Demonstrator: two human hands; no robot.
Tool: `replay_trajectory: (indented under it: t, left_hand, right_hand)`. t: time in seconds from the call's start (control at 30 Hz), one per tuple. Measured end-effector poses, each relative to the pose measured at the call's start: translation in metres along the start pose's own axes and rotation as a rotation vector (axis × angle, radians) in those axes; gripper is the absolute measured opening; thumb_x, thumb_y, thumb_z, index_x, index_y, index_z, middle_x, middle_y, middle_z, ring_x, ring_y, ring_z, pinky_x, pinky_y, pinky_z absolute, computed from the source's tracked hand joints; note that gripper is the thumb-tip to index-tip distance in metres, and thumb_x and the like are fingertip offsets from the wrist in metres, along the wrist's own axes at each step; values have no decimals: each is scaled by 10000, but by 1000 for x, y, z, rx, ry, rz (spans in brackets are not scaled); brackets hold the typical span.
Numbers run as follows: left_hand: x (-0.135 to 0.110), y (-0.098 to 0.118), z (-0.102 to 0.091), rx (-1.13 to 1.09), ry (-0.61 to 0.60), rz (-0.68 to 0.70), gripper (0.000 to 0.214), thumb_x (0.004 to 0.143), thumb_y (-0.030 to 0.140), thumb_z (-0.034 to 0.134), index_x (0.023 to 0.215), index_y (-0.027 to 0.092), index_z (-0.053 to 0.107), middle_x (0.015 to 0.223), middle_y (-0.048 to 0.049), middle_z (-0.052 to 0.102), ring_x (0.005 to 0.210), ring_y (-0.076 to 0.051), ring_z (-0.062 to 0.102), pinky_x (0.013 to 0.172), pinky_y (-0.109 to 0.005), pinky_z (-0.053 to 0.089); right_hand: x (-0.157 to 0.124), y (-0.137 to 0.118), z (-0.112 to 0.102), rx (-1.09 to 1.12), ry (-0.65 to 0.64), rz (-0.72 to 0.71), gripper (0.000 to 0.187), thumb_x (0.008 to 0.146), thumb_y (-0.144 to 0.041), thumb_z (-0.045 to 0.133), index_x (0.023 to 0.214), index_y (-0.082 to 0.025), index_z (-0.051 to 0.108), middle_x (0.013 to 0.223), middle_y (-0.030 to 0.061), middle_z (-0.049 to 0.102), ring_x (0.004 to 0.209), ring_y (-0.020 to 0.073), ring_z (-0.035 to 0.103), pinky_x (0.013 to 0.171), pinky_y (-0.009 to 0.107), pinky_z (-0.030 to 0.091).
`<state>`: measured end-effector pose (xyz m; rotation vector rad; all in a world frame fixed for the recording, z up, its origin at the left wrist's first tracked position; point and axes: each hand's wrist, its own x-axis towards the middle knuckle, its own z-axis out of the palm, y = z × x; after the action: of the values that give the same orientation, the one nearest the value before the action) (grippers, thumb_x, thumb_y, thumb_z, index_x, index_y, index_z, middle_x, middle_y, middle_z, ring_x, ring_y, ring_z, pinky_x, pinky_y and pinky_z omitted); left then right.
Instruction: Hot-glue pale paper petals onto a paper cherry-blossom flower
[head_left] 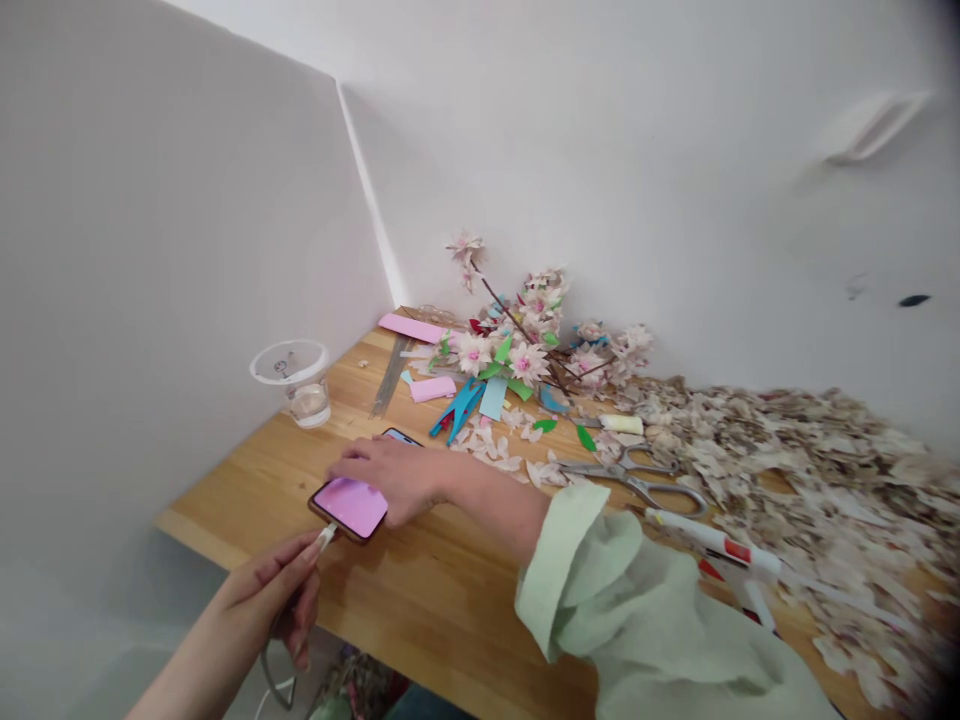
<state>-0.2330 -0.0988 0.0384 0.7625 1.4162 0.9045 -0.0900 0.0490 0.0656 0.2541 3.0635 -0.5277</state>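
A phone (349,507) with a lit pink-purple screen lies at the left part of the wooden table. Across it reaches my right hand (394,475), closed about its sides and covering its middle; a phone-like edge shows beyond the fingers. Between thumb and fingers my left hand (277,590) pinches the white plug of a charging cable (326,537). That plug meets the phone's near end; whether it is fully in, I cannot tell. The grey cord hangs below my left hand, past the table edge.
A clear plastic cup (310,403) stands at left. Handmade flower branches (517,340), paper strips, blue craft scissors (459,408) and loose petals lie behind. Metal scissors (637,480), a hot glue gun (720,550) and a large petal heap (810,480) are at right.
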Motion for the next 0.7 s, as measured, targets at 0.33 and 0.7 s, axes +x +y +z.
replay_trajectory:
  t: [0.33, 0.7]
  left_hand:
    - [1, -2, 1, 59, 46, -5, 547, 499, 712, 667, 508, 192, 499, 393, 49, 467, 349, -83, 408, 391, -215, 389]
    - [0, 1, -6, 47, 27, -44, 567, 441, 702, 703, 477, 179, 488, 369, 50, 453, 324, -69, 390, 374, -203, 343]
  right_hand:
    - [2, -9, -2, -124, -15, -9, 486, 744, -222, 682, 1187, -122, 506, 1147, 138, 551, 1021, 242, 547, 873, 349, 444]
    - [15, -11, 10, -255, 2, -105, 491, 738, -217, 664, 1190, -111, 502, 1078, 129, 577, 959, 252, 531, 860, 344, 419]
